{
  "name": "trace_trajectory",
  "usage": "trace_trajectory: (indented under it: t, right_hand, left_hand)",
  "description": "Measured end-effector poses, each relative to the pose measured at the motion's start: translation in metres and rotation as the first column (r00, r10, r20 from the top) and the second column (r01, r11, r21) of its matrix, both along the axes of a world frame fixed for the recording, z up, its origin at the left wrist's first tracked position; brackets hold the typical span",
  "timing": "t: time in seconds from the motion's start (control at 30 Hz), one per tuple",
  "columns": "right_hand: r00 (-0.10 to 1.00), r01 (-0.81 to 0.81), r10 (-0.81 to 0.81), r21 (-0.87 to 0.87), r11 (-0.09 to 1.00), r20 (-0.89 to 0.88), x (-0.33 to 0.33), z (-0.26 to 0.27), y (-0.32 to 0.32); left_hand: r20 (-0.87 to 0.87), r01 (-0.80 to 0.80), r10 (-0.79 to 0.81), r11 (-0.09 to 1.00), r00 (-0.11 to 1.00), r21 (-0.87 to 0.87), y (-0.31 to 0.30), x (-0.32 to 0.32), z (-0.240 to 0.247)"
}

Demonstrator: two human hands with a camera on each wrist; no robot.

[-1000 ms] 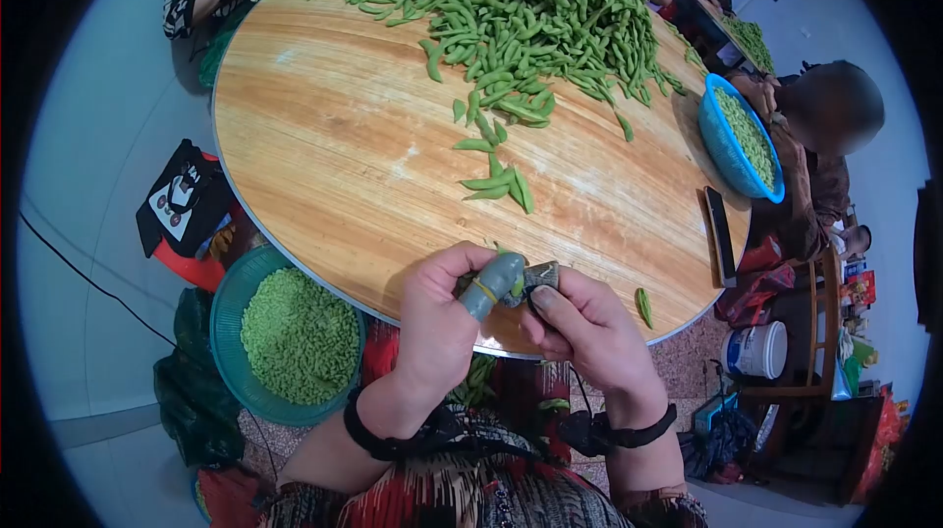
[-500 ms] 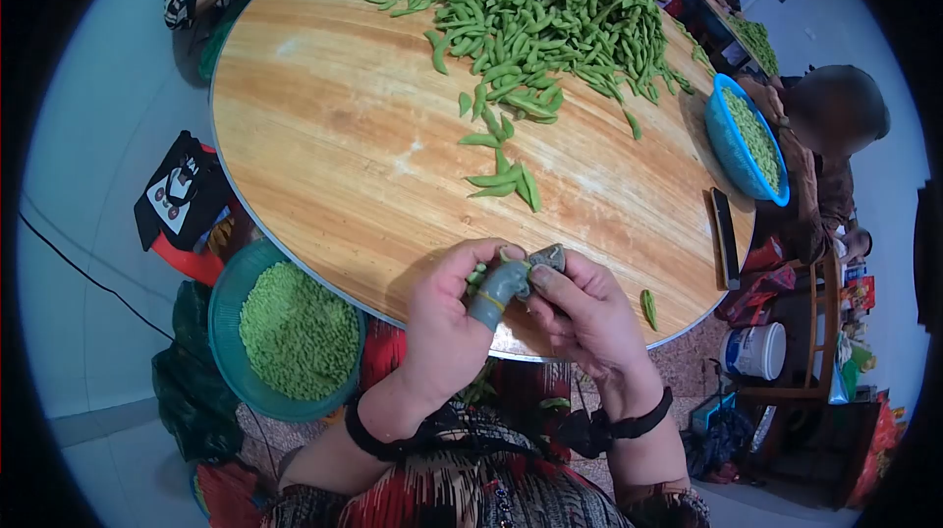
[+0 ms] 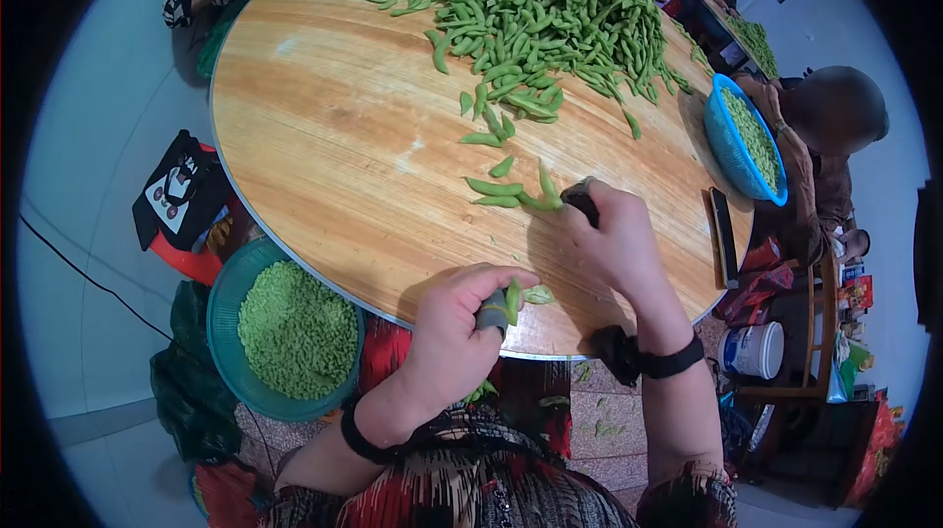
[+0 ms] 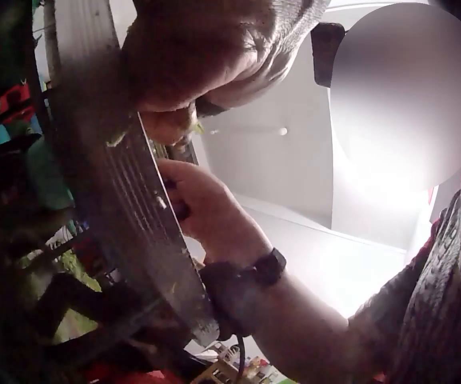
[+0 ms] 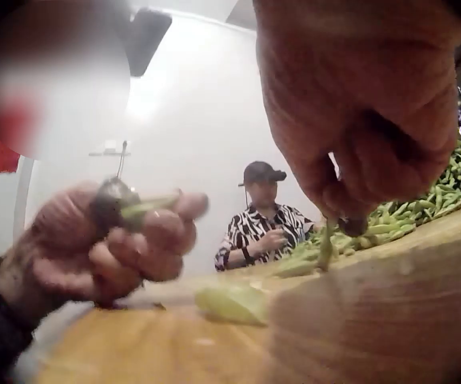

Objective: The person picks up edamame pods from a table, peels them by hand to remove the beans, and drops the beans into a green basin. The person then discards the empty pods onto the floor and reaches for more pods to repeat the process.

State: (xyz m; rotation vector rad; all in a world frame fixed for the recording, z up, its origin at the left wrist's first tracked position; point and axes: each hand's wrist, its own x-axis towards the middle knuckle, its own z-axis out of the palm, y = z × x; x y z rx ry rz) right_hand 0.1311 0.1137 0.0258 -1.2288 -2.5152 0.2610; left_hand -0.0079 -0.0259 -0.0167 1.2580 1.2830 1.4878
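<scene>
My left hand (image 3: 447, 332), near the table's front edge, holds a green soybean pod (image 3: 513, 302) against its thumb, which wears a grey cover (image 3: 493, 314) with a yellow band. Further out, my right hand (image 3: 624, 238) reaches down to the tabletop and pinches the end of another pod (image 3: 546, 180). A dark cover (image 3: 582, 202) sits on a digit of that hand. Beside its fingertips lie a few loose pods (image 3: 496, 188). A pale, flattened pod (image 5: 234, 304) rests on the wood just right of my left fingertips.
A big heap of pods (image 3: 560, 17) covers the far side of the round wooden table (image 3: 324, 135). Shelled beans fill a green basket (image 3: 221, 332) at lower left and a blue basket (image 3: 722, 155) at right. A black phone (image 3: 724, 238) lies near the right edge. Other people sit around.
My hands, together over the front edge before, have parted. The right one has moved forward to the loose pods and taken hold of one. A pale pod now lies near the left hand.
</scene>
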Motion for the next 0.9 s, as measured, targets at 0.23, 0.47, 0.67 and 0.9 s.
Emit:
trace_trajectory:
  t: [0.23, 0.47, 0.67, 0.9]
  right_hand:
    - [0.783, -0.374, -0.508, -0.924, 0.077, -0.359, 0.020, 0.026, -0.041]
    - [0.845, -0.380, -0.315, -0.900, 0.214, -0.432, 0.017, 0.040, -0.076]
    - [0.869, -0.346, -0.158, -0.803, 0.486, -0.469, 0.011, 0.028, -0.078]
    - [0.917, -0.197, -0.018, -0.490, 0.849, -0.400, -0.001, 0.010, -0.090]
  left_hand:
    - [0.843, 0.364, -0.111, 0.925, 0.527, -0.106, 0.007, -0.010, 0.017]
    - [0.818, 0.179, -0.148, 0.982, 0.556, 0.056, 0.008, -0.003, 0.012]
    - [0.590, 0.003, 0.036, 0.998, 0.806, -0.065, 0.006, 0.006, 0.012]
    - [0.275, -0.217, 0.177, 0.969, 0.945, 0.121, 0.011, 0.009, -0.005]
